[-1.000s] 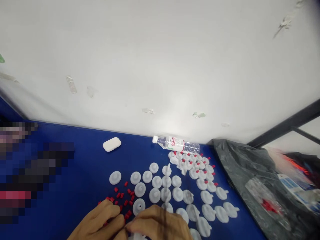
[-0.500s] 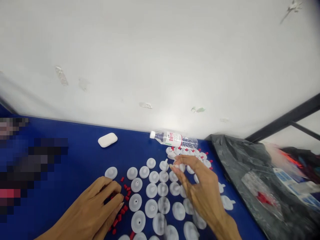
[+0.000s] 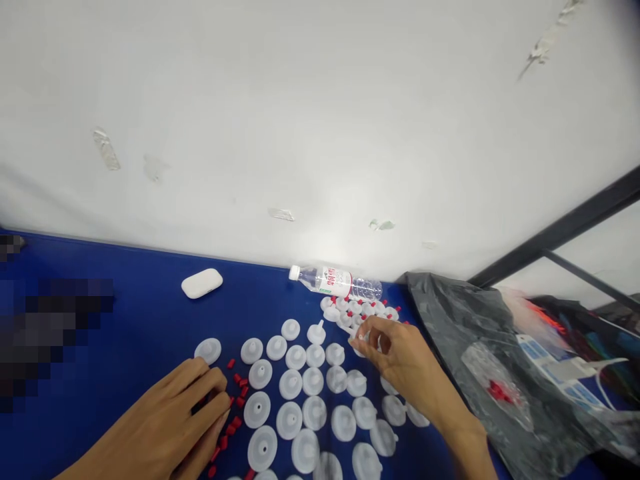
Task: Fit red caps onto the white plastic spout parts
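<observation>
Several translucent white plastic discs with a short central stem (image 3: 289,420) are spread in rough rows on the blue table. My right hand (image 3: 400,353) reaches over the far right of them, thumb and forefinger pinched on a white disc (image 3: 359,344) that the fingers partly cover. At the left, my left hand (image 3: 170,410) rests on the table with bent fingers over small red caps (image 3: 236,423). Its thumb and forefinger come close together, and what lies between them is hidden. Beyond my right hand, discs with red caps on their stems (image 3: 369,309) sit close together.
A clear water bottle (image 3: 336,283) lies on its side by the white wall. A white rounded case (image 3: 202,284) sits at the back left. On the right lies a dark plastic bag (image 3: 465,320) with a clear packet of red pieces (image 3: 500,390); a black metal bar (image 3: 555,227) slants behind.
The view has shifted, so the table contents sit further left. My right hand has lowered towards the far-right discs beside the capped group. My left hand stays over the red caps.
</observation>
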Motion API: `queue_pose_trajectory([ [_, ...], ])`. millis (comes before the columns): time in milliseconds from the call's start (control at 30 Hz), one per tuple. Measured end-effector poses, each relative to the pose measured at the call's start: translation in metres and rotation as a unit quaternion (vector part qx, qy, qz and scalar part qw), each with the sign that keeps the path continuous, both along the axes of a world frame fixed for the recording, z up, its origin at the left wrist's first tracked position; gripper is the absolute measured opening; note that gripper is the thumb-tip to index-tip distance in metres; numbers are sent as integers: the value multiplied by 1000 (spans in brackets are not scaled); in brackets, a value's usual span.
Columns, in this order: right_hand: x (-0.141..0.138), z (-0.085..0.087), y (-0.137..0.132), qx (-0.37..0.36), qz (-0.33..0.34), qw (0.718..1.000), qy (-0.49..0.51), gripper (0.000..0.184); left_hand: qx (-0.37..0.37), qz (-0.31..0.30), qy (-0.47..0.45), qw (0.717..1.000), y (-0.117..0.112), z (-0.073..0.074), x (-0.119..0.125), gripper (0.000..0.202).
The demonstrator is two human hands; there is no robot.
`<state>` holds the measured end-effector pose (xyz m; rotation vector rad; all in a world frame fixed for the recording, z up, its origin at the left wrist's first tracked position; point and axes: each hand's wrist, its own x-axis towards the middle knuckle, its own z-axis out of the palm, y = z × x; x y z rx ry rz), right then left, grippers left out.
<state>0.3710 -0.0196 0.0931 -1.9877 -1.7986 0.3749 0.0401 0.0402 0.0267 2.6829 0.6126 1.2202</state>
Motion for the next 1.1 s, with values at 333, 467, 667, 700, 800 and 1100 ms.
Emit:
queue_pose_trajectory([
  [333, 27, 13, -10, -33, -1, 999, -2, 19, -3, 3, 21, 1000, -2, 6, 1, 39],
  [467, 52, 7, -18, -25, -41, 998, -29, 11, -9, 0, 16, 1000, -2, 4, -1, 37],
  [667, 51, 5, -22, -16, -34, 999, 2, 11, 33, -16, 48, 998, -1, 0, -9, 35],
  [700, 46, 9, -23, -4, -30, 999, 13, 12, 36, -21, 47, 998, -1, -1, -9, 35],
  [800, 25, 19, -24, 17, -14, 995, 94, 17, 27, -36, 26, 999, -1, 0, -9, 38],
  [1100, -76, -35, -20, -23, 152, 963, 223, 52, 89, -36, 56, 994, -16, -14, -14, 22],
])
